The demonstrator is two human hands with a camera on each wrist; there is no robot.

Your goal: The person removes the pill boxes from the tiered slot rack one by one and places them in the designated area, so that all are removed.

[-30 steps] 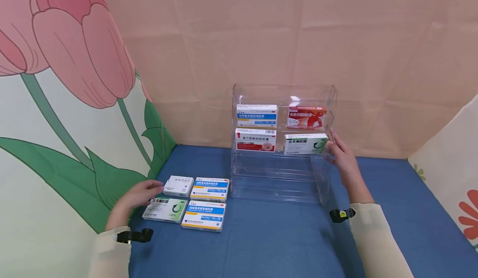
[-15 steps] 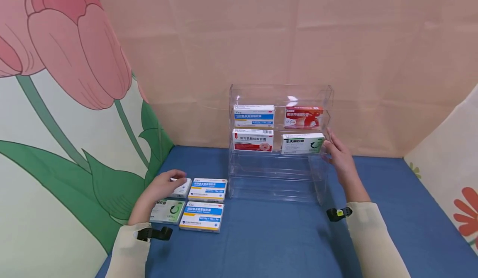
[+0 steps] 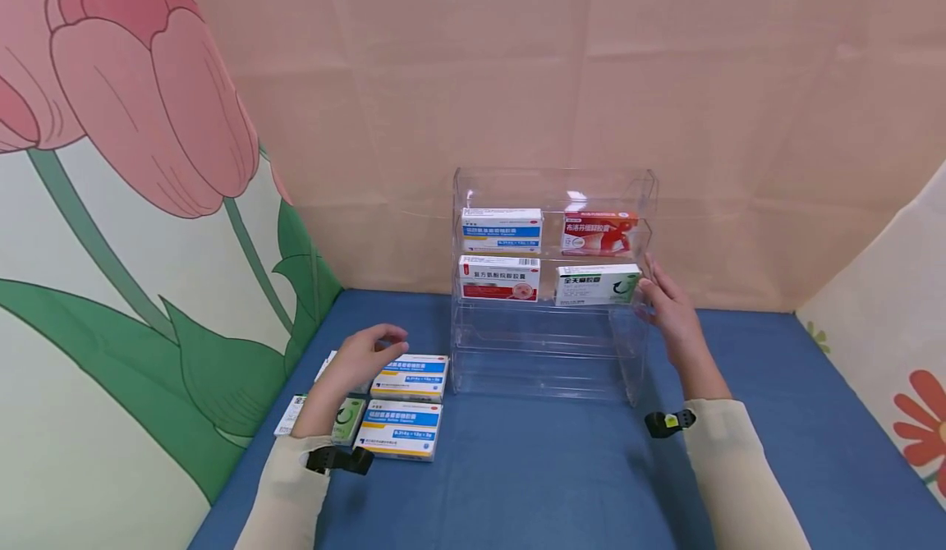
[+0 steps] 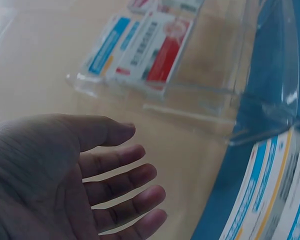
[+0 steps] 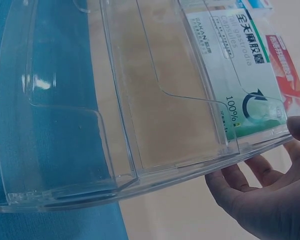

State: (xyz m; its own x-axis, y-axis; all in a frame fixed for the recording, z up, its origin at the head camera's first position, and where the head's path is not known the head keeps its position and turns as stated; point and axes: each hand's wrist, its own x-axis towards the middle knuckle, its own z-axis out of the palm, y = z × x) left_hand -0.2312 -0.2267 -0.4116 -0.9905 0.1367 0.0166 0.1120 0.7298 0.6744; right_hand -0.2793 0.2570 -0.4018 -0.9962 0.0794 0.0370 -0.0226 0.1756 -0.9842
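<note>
Right wrist: green-white box (image 5: 240, 80) ("gastrodia Capsules")

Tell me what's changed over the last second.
The left hand moved rightward over the tabletop boxes, toward the clear rack, holding nothing; nothing was picked up or released. The right hand still grips the rack's right side; tabletop boxes and shelved boxes stayed put.

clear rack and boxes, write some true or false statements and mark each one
1. Four boxes are visible in the clear rack. True.
2. The red box sits below the rack's green-and-white box. False: the red box is above it.
3. The right hand holds the rack's side. True.
4. The left hand holds a box. False: the left hand holds nothing.
5. The blue-and-white boxes on the table stand upright. False: both lie flat.
</note>
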